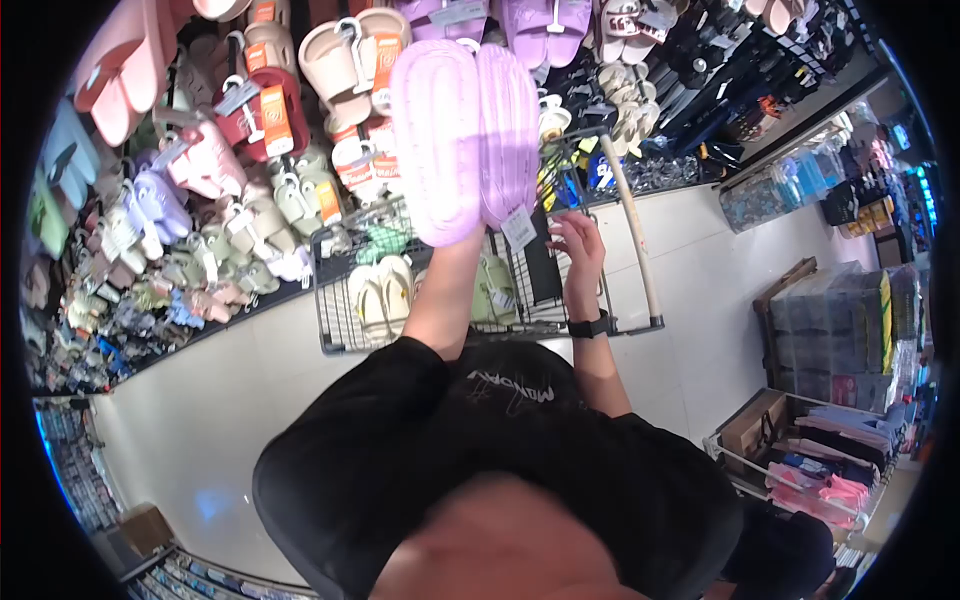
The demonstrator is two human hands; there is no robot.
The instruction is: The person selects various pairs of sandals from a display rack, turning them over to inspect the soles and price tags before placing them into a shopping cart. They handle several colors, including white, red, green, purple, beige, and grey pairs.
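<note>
A pair of lilac slippers, soles facing me, is held up in front of the racks. My left hand grips them from behind; its fingers are hidden by the slippers. A white tag hangs from the pair. My right hand, with a dark band on the wrist, hovers over the wire shopping cart near its handle. Its fingers are loosely curled and apart, holding nothing. Inside the cart lie cream flip-flops, green slippers and a mint-green item.
Racks of hanging slippers fill the front and left. The cart's pale handle bar stands to my right. Wrapped stacked boxes and a bin of folded clothes are further right. A cardboard box sits behind left.
</note>
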